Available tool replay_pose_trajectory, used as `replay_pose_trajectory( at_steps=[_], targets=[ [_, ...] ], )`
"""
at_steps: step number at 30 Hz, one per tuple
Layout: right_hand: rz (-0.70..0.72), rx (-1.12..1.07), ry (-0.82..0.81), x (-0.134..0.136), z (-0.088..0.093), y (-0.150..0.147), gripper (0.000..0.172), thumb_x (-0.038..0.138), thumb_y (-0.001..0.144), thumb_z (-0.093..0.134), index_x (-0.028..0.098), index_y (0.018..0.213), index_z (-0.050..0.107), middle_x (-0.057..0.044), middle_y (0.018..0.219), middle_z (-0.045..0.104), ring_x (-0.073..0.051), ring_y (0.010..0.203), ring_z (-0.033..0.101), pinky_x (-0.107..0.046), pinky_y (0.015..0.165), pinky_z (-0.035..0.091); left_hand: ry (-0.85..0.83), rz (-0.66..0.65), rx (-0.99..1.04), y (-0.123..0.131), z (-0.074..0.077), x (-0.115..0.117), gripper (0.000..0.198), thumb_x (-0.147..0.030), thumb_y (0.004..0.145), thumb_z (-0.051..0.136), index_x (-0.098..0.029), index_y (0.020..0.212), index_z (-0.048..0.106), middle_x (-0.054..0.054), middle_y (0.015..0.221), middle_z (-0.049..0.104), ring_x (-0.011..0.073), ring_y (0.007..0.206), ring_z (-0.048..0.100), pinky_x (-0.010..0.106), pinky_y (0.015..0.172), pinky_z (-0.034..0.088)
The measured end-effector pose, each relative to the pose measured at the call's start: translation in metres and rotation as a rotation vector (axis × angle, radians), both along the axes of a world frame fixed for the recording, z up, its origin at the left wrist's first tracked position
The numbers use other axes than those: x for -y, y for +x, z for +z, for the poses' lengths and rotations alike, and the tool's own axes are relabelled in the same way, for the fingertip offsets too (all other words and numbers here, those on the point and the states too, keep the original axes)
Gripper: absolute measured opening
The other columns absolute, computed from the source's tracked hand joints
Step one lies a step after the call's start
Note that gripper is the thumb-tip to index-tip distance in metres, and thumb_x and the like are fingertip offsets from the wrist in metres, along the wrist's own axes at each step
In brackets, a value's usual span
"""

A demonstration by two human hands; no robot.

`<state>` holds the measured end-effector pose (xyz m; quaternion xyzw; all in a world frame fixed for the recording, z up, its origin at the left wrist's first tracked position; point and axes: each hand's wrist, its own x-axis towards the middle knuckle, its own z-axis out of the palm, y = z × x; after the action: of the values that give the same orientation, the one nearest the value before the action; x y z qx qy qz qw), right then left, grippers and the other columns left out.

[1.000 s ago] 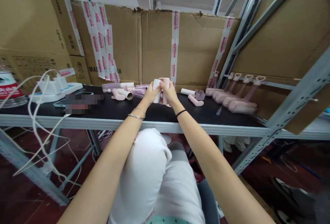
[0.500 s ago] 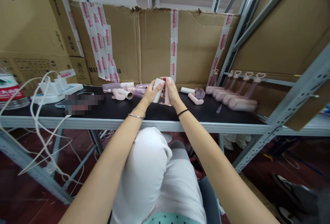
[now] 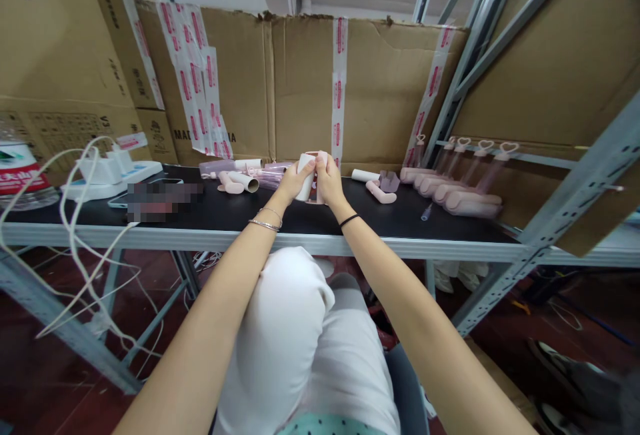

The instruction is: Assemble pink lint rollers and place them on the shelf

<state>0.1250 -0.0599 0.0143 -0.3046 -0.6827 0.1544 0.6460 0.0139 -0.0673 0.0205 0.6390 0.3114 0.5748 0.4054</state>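
Over the black worktop, my left hand (image 3: 294,183) is closed round a short white cylinder (image 3: 305,188). My right hand (image 3: 331,183) grips a pink plastic casing (image 3: 316,200) right beside it, and the two parts sit close together. My fingers cover much of both, so I cannot tell whether they are joined. Behind my left hand lie translucent purple pieces (image 3: 275,175) and a white tube (image 3: 245,182) with a pink curved part (image 3: 230,184). Right of my hands are another white tube (image 3: 365,175) and a pink bent part (image 3: 381,193).
Several pink pieces with heart-shaped tops (image 3: 473,205) line the right end of the worktop (image 3: 350,221). A small clear purple part (image 3: 426,212) lies before them. Leftward are a phone (image 3: 117,201), a white power strip (image 3: 143,173), cables and a bottle (image 3: 23,181). Cardboard (image 3: 300,88) stands behind.
My right hand has turned the pink casing slightly, so its open inner side shows more beside the white cylinder. Both hands stay in nearly the same place.
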Motion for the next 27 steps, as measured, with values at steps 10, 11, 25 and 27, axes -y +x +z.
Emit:
replay_pose_trajectory(
  at_steps=[10,11,25,27],
  targets=[
    [-0.293,0.277,-0.249,-0.005,0.014,-0.009,0.050,0.050,0.100,0.026,0.012,0.111,0.055,-0.019,0.112,0.064,-0.028,0.108,0.061,-0.040,0.096,0.045,-0.046,0.219,-0.008,-0.004,0.004,-0.007,0.049,-0.063,0.082,0.058,-0.015,0.088,0.062,0.000,0.056,0.054,0.0132,0.044,0.054,0.028,0.048,0.048],
    [-0.295,0.278,-0.254,-0.005,0.012,-0.009,0.049,0.049,0.100,0.025,0.011,0.110,0.055,-0.019,0.112,0.064,-0.028,0.107,0.062,-0.040,0.095,0.045,-0.046,0.229,-0.021,-0.003,0.004,-0.007,0.048,-0.062,0.082,0.058,-0.014,0.085,0.062,0.000,0.057,0.054,0.0132,0.044,0.054,0.029,0.048,0.047],
    [-0.265,0.167,-0.254,-0.026,-0.008,-0.017,0.061,0.058,0.099,0.016,0.012,0.112,0.054,-0.018,0.108,0.062,-0.032,0.112,0.060,-0.050,0.102,0.042,-0.037,0.295,-0.170,-0.009,0.001,-0.013,0.045,-0.055,0.085,0.057,-0.012,0.076,0.064,0.004,0.063,0.060,0.0119,0.054,0.054,0.023,0.051,0.041],
    [-0.221,0.210,-0.191,-0.028,-0.010,-0.016,0.064,0.058,0.099,0.013,0.011,0.116,0.053,-0.019,0.110,0.062,-0.032,0.114,0.060,-0.051,0.103,0.042,-0.045,0.283,-0.187,-0.008,0.002,-0.011,0.045,-0.055,0.086,0.056,-0.011,0.080,0.066,0.005,0.065,0.061,0.0122,0.055,0.055,0.023,0.052,0.041]
  ],
)
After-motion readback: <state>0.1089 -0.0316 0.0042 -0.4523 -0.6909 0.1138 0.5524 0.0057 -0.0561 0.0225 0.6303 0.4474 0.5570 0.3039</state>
